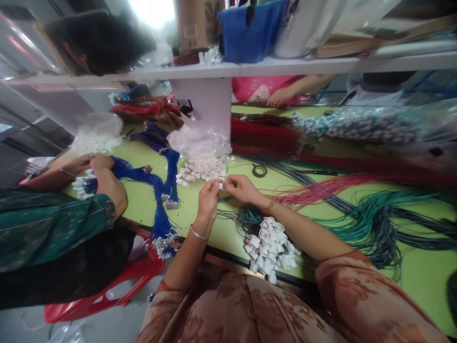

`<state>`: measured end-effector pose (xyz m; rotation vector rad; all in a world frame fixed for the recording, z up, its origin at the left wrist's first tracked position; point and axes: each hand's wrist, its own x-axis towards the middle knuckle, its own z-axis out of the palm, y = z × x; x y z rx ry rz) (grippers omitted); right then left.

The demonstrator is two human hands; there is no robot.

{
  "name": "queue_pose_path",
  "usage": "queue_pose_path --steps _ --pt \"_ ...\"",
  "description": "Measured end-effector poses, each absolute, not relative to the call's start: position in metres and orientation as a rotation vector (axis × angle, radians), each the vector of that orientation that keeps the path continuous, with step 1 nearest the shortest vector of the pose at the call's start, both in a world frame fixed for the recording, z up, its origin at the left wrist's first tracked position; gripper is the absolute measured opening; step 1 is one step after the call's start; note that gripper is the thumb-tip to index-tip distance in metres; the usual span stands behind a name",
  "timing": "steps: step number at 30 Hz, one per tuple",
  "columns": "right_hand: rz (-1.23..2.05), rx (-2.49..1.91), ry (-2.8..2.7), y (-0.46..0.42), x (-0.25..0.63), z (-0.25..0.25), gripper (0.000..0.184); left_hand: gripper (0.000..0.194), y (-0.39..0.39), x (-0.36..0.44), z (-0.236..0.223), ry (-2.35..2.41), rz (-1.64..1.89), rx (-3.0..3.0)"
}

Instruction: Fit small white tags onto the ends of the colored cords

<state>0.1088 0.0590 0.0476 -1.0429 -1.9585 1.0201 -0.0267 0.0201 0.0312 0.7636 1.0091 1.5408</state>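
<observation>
Between the fingertips of my left hand (209, 197) is a small white plastic connector (220, 185). My right hand (243, 188) is closed in a pinch right beside it, on what looks like a thin dark wire; the fingers hide most of it. Just beyond both hands lies a heap of loose white connectors (200, 169), partly under a clear plastic bag (200, 140). Below my right forearm, a coil of dark green wires (249, 220) ends in a pile of white connector housings (269, 250) at the table edge.
A co-worker's hands (102, 164) handle blue wires (134, 174) at left. Black tape (259, 170), red wires (321, 188) and green wires (378, 214) lie on the yellow-green table (424, 274). A shelf (200, 71) carrying a blue bin (250, 33) crosses above. Another person's hand (280, 96) shows behind.
</observation>
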Motion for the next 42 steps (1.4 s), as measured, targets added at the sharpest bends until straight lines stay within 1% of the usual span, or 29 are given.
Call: queue_pose_path --steps 2,4,7,12,18,24,33,37,39,42 --pt "1.105 -1.043 -1.933 0.061 0.112 0.049 0.03 0.027 0.021 -0.023 0.032 1.006 1.563 0.765" --pt "1.099 -1.025 -1.944 0.062 0.116 0.05 0.032 0.026 0.022 -0.021 0.032 1.011 1.568 0.765" --pt "1.022 -1.018 -1.983 0.062 0.121 0.052 0.029 0.026 0.023 -0.02 0.032 1.021 1.556 0.773" --pt "1.02 -1.033 -2.031 0.06 0.127 0.047 0.022 0.026 0.024 -0.018 0.034 1.045 1.547 0.798" --pt "1.105 -1.059 -1.995 0.063 0.136 0.048 0.023 0.027 0.024 -0.01 0.032 1.098 1.468 0.893" --pt "0.996 -1.115 -2.012 0.062 0.134 0.055 0.023 0.026 0.025 -0.007 0.023 1.064 1.541 0.828" --pt "1.094 -1.092 -1.931 0.061 0.123 0.04 0.025 0.025 0.025 -0.006 0.019 1.025 1.571 0.755" --pt "1.151 -1.071 -1.975 0.081 0.137 0.035 0.031 0.024 0.025 -0.008 0.021 0.994 1.518 0.743" --pt "1.04 -1.178 -1.991 0.093 0.148 0.031 0.032 0.024 0.025 -0.014 0.026 0.985 1.439 0.769" --pt "0.796 -1.443 -2.23 0.104 0.159 0.022 0.022 0.025 0.025 -0.021 0.03 1.002 1.257 0.816"
